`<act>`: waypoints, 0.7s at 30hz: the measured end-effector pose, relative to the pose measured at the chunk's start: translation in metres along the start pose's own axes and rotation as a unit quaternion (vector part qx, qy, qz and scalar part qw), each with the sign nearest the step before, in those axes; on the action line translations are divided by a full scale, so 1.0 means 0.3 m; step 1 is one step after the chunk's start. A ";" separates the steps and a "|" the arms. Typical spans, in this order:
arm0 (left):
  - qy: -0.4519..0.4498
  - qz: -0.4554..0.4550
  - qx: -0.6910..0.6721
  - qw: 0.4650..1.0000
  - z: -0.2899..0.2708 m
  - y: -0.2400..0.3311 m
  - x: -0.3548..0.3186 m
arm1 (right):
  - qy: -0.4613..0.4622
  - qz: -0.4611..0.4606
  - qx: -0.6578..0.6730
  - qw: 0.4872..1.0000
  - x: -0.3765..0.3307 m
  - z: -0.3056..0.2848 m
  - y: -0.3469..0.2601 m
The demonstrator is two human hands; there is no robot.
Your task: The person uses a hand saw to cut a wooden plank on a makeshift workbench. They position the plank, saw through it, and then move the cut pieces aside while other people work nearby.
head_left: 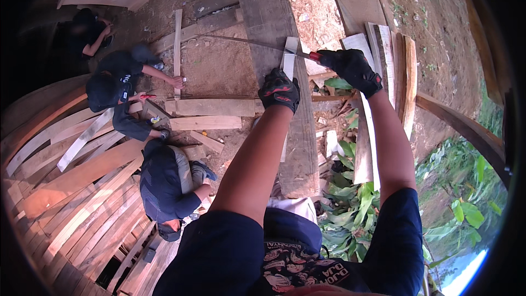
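Handsaw [252,42], red-handled, blade lying across a pale wooden strip [289,57] atop a wide grey plank [298,148]. Right hand [353,68], black-gloved, closed around the saw's handle. Left hand [279,90], gloved, fingers curled, pressed down on the strip.

Both hands, left [279,90] and right [352,68], are wearing matt black cloth gloves; the saw [257,43] is showing a dull metal blade and glossy red handle, the plank [276,77] looking rough grey wood, boards [82,186] at left paler, smoother
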State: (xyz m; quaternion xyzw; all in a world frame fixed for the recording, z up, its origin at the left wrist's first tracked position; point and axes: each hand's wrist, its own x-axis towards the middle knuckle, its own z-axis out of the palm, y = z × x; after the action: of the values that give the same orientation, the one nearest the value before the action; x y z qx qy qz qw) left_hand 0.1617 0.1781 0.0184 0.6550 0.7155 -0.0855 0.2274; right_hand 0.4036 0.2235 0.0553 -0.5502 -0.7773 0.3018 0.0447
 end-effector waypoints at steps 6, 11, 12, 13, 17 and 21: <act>-0.013 0.006 -0.017 1.000 -0.020 0.016 0.005 | 0.137 0.044 0.136 0.980 -0.080 -0.034 -0.072; -0.026 -0.002 -0.022 0.999 -0.031 0.004 0.015 | 0.315 0.214 0.445 0.810 -0.333 -0.117 -0.269; -0.022 -0.004 -0.023 0.999 -0.028 -0.004 0.006 | 0.334 0.235 0.474 0.780 -0.411 -0.104 -0.327; -0.030 -0.006 -0.013 0.999 -0.029 -0.009 0.012 | 0.356 0.254 0.501 0.747 -0.491 -0.095 -0.388; -0.079 0.007 0.016 0.997 -0.074 0.009 0.012 | 0.330 0.393 0.468 0.719 -0.868 0.082 -0.616; -0.146 0.018 0.056 0.987 -0.095 0.024 0.034 | 0.320 0.461 0.350 0.750 -1.189 0.295 -0.882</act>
State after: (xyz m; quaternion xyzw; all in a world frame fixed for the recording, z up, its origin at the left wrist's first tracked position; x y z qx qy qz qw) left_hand 0.1624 0.2002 0.0402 0.6601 0.6564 -0.2161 0.2944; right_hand 0.2883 -0.1847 0.2142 -0.8520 -0.2092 0.3431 0.3355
